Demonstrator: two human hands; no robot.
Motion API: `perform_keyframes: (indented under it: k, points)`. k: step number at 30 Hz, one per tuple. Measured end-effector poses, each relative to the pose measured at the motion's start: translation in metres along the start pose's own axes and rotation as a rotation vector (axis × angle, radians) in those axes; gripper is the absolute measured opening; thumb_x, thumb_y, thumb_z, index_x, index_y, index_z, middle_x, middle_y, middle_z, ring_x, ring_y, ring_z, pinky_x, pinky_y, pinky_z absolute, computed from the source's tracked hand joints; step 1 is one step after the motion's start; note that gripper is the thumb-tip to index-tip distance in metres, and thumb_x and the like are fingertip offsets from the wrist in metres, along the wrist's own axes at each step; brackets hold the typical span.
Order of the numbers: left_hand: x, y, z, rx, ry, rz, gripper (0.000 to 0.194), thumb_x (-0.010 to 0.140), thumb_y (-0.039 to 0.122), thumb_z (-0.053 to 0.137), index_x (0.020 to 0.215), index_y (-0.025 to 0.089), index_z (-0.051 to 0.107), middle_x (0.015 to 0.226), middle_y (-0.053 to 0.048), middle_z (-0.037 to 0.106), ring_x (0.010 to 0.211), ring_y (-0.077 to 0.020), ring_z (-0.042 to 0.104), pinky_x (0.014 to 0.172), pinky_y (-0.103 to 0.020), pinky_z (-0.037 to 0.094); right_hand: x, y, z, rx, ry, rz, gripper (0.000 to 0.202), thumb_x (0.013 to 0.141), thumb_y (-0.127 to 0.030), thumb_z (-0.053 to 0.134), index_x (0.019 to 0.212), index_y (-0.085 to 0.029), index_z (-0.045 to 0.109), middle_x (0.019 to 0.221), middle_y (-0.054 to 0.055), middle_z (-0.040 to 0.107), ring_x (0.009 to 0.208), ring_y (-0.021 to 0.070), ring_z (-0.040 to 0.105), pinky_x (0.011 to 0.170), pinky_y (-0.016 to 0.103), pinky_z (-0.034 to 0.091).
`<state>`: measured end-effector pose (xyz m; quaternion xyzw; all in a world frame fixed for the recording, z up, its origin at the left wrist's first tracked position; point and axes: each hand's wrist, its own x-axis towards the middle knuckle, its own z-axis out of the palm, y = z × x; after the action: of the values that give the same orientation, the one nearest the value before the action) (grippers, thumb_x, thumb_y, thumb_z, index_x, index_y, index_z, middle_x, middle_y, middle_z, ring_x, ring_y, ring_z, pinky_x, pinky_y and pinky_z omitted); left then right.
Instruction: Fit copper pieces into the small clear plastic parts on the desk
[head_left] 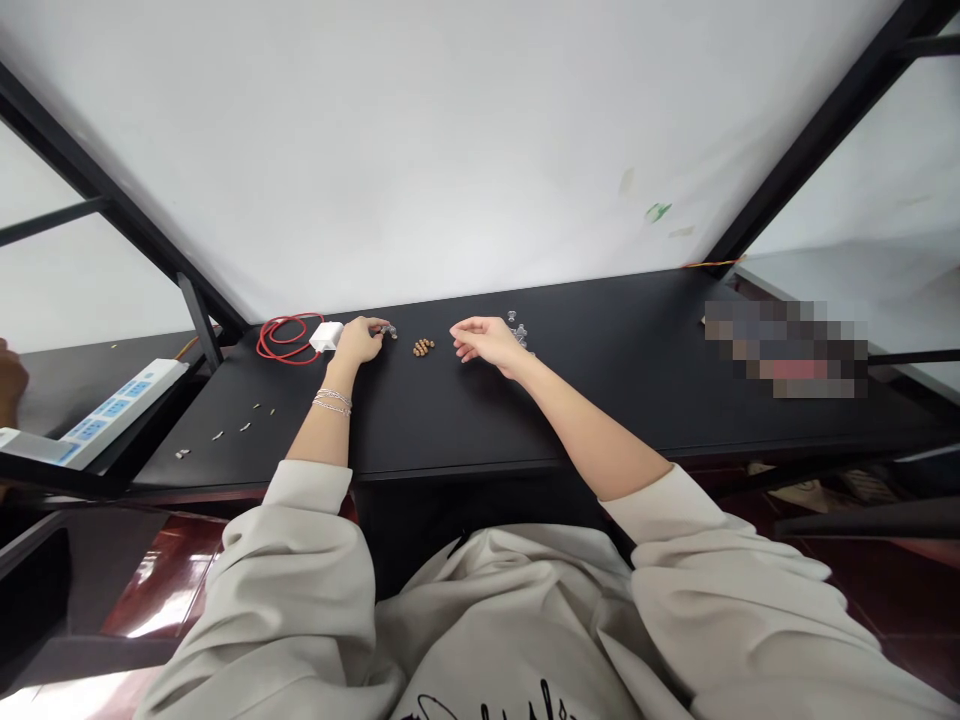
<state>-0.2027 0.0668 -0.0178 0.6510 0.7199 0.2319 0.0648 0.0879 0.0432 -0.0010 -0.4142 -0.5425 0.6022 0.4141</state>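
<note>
Fingers (375, 324) of your left hand (358, 343) were stretched to a few clear pieces (391, 331), thumb and forefinger right at them; whether they pinched one or merely touched it could not be told. On your right hand (491, 343) the thumb and forefinger tips were close together and the other fingers curled below, but whether something tiny sat between them could not be seen.

Between your hands, apart from both, lay a tight cluster of brown beads (424, 347). Your right hand partly hid a second clear group (520, 332), so you could not have counted it from this view. Beside your left wrist, a white adapter (325, 338) was partly covered, next to a coiled red cable (285, 341). Nearer you on the left, scattered pale bits (218, 435) were too small to identify. A pixelated patch (786, 348) masked whatever lay at the far right, and the left picture border cut off another person's hand (11, 385), near a power strip (127, 408).

The wall (450, 150) closed off the back of the black table (450, 430), not far past your fingertips, and a frame (142, 227) bounded its left end. Your widest room was rightward, toward the patch; another strip ran between your hands and the near edge, under your forearms.
</note>
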Motion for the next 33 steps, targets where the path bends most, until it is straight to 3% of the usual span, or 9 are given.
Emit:
perform_keyframes:
  k: [5, 12, 19, 25, 30, 33]
  points:
    - [-0.005, -0.001, -0.010, -0.025, -0.026, -0.065, 0.047, 0.074, 0.006, 0.066, 0.116, 0.021, 0.077, 0.114, -0.005, 0.077, 0.074, -0.0204, 0.071, 0.077, -0.032, 0.057, 0.000, 0.000, -0.001, -0.009, -0.006, -0.003, 0.009, 0.092, -0.014, 0.074, 0.083, -0.014, 0.071, 0.070, 0.003, 0.068, 0.058, 0.0108, 0.065, 0.053, 0.021, 0.056]
    - [-0.003, -0.003, -0.007, 0.021, -0.020, 0.023, 0.051, 0.073, 0.014, 0.072, 0.124, 0.021, 0.074, 0.116, -0.007, 0.076, 0.111, -0.0279, 0.069, 0.100, -0.035, 0.052, 0.000, 0.000, 0.000, -0.008, -0.010, -0.003, 0.010, 0.093, -0.013, 0.072, 0.083, -0.014, 0.070, 0.069, 0.002, 0.068, 0.058, 0.0103, 0.064, 0.053, 0.021, 0.056]
    - [0.000, -0.005, -0.001, 0.032, -0.005, 0.078, 0.037, 0.079, 0.029, 0.074, 0.116, 0.026, 0.081, 0.115, -0.009, 0.074, 0.100, -0.0261, 0.070, 0.098, -0.037, 0.053, 0.001, 0.001, -0.001, -0.008, -0.019, -0.001, 0.009, 0.093, -0.013, 0.073, 0.084, -0.014, 0.071, 0.070, 0.003, 0.068, 0.058, 0.0103, 0.064, 0.053, 0.020, 0.056]
    - [0.001, -0.004, -0.002, -0.007, -0.028, 0.044, 0.024, 0.080, 0.028, 0.075, 0.102, 0.024, 0.084, 0.097, -0.008, 0.078, 0.096, -0.0272, 0.071, 0.087, -0.034, 0.055, 0.003, 0.003, -0.001, -0.005, -0.024, -0.004, 0.010, 0.095, -0.011, 0.069, 0.085, -0.013, 0.071, 0.070, 0.003, 0.068, 0.058, 0.0102, 0.065, 0.052, 0.020, 0.056]
    - [0.000, -0.004, -0.004, -0.013, 0.006, -0.009, 0.017, 0.081, 0.023, 0.075, 0.096, 0.022, 0.082, 0.097, -0.007, 0.079, 0.094, -0.0263, 0.072, 0.086, -0.034, 0.054, 0.003, 0.003, -0.001, -0.007, -0.017, 0.000, 0.010, 0.094, -0.011, 0.070, 0.084, -0.013, 0.070, 0.070, 0.003, 0.068, 0.057, 0.0101, 0.064, 0.052, 0.020, 0.056]
    - [0.000, -0.005, -0.006, -0.017, -0.023, -0.014, 0.021, 0.082, 0.023, 0.074, 0.102, 0.021, 0.081, 0.099, -0.007, 0.079, 0.096, -0.0262, 0.072, 0.090, -0.035, 0.054, 0.002, 0.002, -0.001, -0.010, -0.016, -0.001, 0.009, 0.093, -0.012, 0.072, 0.084, -0.013, 0.071, 0.069, 0.003, 0.068, 0.057, 0.0101, 0.064, 0.052, 0.020, 0.056]
